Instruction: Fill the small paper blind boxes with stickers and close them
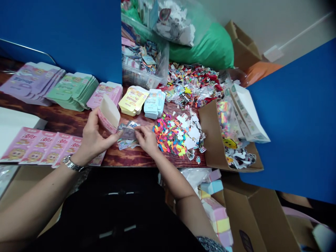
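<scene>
Right now I see the left hand point(90, 141) curled round an open pink carton point(111, 112), its thumb stretched out to a shiny greyish packet point(127, 133). I watch the right hand point(149, 140), fingers drawn narrowly together, gripping that packet's other end above loose cards point(125, 144) on the worktop point(131, 160). Farther out I make out stacked yellow cartons point(132, 99), blue cartons point(153, 101), a heap of colourful pieces point(168, 136) and a cardboard box point(213, 136).

Wood-grained desk point(131, 158) on my feed
I count 5 carton stacks point(65, 87) toward the far edge; pink packets point(43, 147) overlap along the near edge's left, printed cards point(124, 144) mid-edge, bright cutouts point(168, 134) farther right, a cardboard box point(212, 136) at the near right corner.
</scene>
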Available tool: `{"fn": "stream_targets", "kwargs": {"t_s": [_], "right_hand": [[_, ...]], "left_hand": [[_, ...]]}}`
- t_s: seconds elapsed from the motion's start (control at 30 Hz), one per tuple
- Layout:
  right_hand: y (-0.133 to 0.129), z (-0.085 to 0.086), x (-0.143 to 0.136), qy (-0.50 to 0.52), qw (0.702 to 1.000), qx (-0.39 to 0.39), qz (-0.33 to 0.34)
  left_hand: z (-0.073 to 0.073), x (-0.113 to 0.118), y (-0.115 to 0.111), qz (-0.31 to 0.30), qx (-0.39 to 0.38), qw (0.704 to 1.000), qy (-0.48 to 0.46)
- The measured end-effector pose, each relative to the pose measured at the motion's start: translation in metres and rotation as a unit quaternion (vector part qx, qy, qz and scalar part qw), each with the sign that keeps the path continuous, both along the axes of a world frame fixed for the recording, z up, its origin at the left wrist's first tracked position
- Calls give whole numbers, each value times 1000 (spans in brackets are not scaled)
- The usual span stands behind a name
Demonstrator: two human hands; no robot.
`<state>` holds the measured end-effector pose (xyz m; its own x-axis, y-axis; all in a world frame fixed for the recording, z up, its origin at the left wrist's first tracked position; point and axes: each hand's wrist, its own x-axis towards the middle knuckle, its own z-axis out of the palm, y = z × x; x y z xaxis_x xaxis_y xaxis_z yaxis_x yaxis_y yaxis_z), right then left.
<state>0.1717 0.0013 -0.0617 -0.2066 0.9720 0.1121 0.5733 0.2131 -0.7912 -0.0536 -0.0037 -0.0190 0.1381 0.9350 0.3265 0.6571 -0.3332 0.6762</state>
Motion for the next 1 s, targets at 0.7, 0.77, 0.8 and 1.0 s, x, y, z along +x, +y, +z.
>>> {"fn": "stream_targets", "kwargs": {"t_s": [0.7,0.77,0.8,1.0], "right_hand": [[-13,83,45,-229,942,244,13],[-12,83,51,-214,948,234,11],[-11,82,52,-210,950,230,18],[-18,67,38,-163,962,216,48]], "left_hand": [[-21,46,-9,-52,91,979,174],[-23,47,-6,-53,91,978,179],[-23,48,-4,-57,94,978,179],[-25,58,3,-106,111,979,133]]}}
